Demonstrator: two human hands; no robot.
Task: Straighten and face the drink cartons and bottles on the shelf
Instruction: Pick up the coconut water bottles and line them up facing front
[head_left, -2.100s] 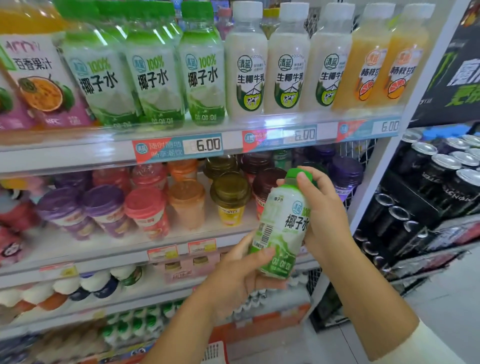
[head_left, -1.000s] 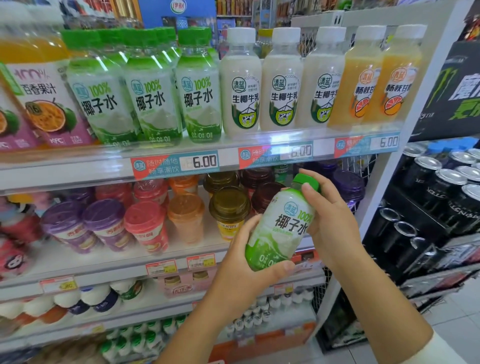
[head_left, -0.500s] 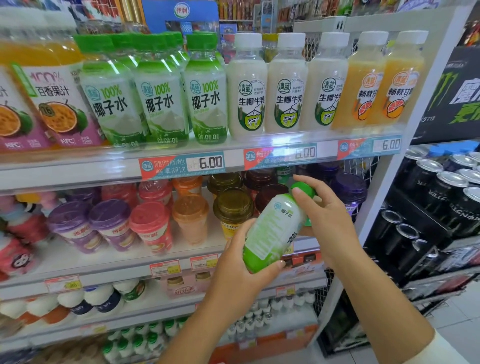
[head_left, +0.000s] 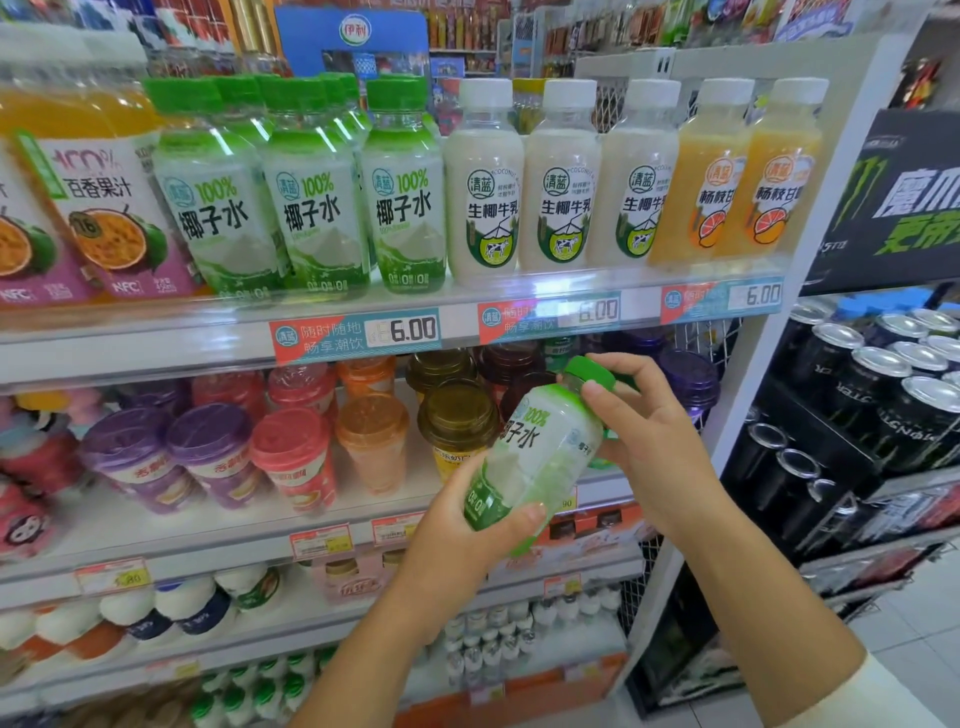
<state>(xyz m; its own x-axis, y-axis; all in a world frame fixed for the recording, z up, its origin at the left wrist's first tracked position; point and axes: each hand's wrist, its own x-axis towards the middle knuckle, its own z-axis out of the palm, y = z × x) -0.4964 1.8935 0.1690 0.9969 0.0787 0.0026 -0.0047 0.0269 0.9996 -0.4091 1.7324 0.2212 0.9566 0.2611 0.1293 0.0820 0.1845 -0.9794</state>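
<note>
A green-capped coconut water bottle (head_left: 535, 452) is held tilted in front of the second shelf, cap up and to the right. My left hand (head_left: 462, 540) grips its base from below. My right hand (head_left: 649, 431) holds its neck and shoulder just under the cap. On the top shelf (head_left: 208, 338) stand rows of matching coconut water bottles (head_left: 311, 192), white coconut milk bottles (head_left: 561, 182) and orange drink bottles (head_left: 748, 176), labels facing out.
Passion fruit juice bottles (head_left: 88, 208) fill the top shelf's left end. Lidded cups (head_left: 291, 457) line the second shelf, with small bottles on lower shelves. A rack of black cans (head_left: 883, 395) stands at the right. Price tags (head_left: 358, 332) run along the shelf edge.
The bottle has been turned in my hands, so its printed front label shows again after facing away. It stays tilted at the same spot. The camera moved closer.
</note>
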